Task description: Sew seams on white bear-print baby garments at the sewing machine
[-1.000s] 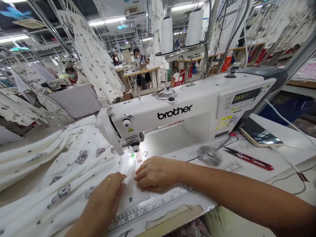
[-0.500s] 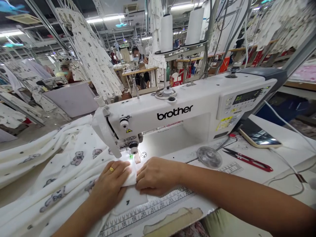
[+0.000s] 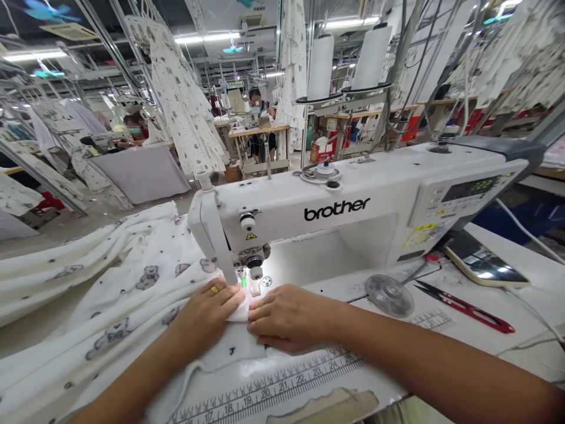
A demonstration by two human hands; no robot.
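Observation:
White fabric printed with grey bears spreads over the left of the sewing table, and its edge runs under the needle area of a white Brother sewing machine. My left hand, with a yellow ring, presses on the cloth just left of the presser foot, fingers close together and gripping it. On the near right side of the foot, my right hand has its fingers curled and pinching the folded fabric edge. The small lamp lights the stitching spot; the fingertips and the needle are partly hidden there.
Right of the hands lie a clear round disc, red-handled thread snips and a phone. A ruler scale runs along the table front. Thread cones stand behind the machine. Co-workers sit farther back among hanging garments.
The view has swung left, so the machine appears farther right. Both hands have edged slightly forward with the fabric toward the needle, keeping their hold. The digits on the machine's display have changed.

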